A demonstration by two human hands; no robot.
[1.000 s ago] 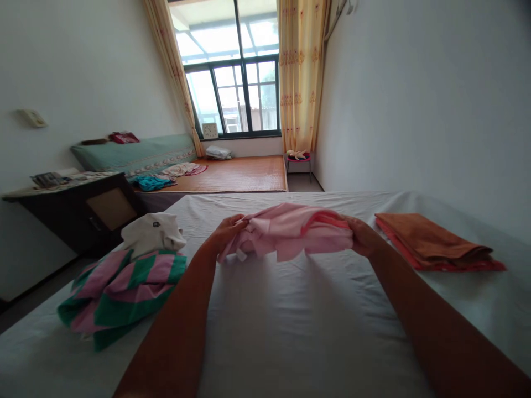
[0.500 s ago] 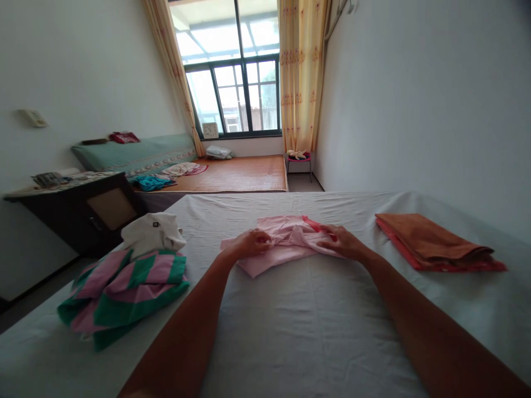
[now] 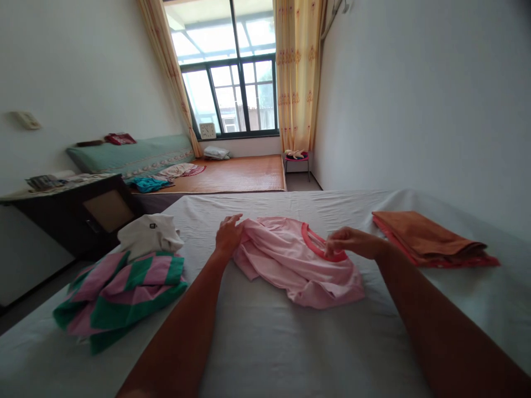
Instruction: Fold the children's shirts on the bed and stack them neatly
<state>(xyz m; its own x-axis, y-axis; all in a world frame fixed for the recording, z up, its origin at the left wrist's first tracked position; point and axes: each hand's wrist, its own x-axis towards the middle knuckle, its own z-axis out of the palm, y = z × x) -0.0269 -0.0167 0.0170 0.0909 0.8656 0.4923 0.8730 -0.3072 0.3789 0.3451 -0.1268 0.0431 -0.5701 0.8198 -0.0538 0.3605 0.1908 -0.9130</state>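
A pink T-shirt [image 3: 286, 249] with a red neckband lies rumpled on the white-sheeted bed [image 3: 265, 342], its collar turned to the right. My left hand [image 3: 229, 235] is at the shirt's left end, fingers stretched out and touching or just beside the cloth. At the collar, my right hand [image 3: 354, 242] has its fingers bent and closed on the red neckband. The fingertips of that hand are partly hidden. One sleeve of the shirt spreads toward me.
On the left lie a crumpled green and pink striped garment [image 3: 128, 293] and a white garment [image 3: 149, 235]. Folded orange-brown and red cloths [image 3: 427, 235] lie to the right. Beyond are a dark cabinet [image 3: 70, 215] and another bed with a brown mat [image 3: 244, 171].
The pink T-shirt has gone from a bunched, folded shape to a more spread one, its front part now nearer me. My left hand moved left; my right hand shifted slightly right.
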